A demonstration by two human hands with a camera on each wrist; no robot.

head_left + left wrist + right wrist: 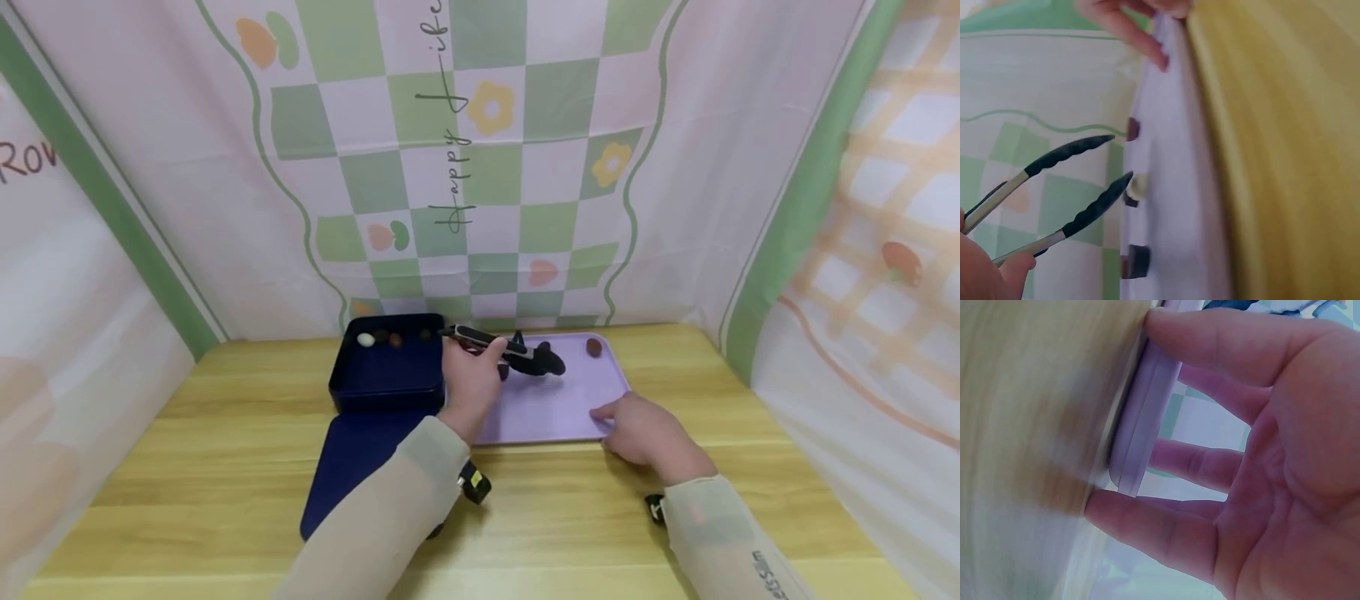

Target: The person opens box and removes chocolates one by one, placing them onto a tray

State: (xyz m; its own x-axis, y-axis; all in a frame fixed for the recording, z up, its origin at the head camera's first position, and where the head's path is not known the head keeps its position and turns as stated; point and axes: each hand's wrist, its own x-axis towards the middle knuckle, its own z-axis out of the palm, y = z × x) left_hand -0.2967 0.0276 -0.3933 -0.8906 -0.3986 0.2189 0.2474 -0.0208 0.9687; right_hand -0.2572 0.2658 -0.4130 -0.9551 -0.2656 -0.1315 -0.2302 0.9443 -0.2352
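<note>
My left hand (471,379) grips a pair of tongs (495,342) with silver arms and dark ridged tips, held over the lilac tray (555,408). In the left wrist view the tong tips (1099,203) stand apart, with nothing caught between them. Beyond them on the tray are a cream piece (1139,186) and several dark ones, partly blurred. A round brown piece (594,347) lies at the tray's far right corner. My right hand (652,429) pinches the tray's near right corner, thumb at the front edge (1141,425) and fingers over the rim.
Left of the tray stands a dark blue box (390,398), with a white piece (365,340), a brown piece (395,340) and dark ones along its far side. A flat dark blue panel (352,467) lies before it on the wooden table (247,433). Printed curtains (495,175) hang behind and at both sides.
</note>
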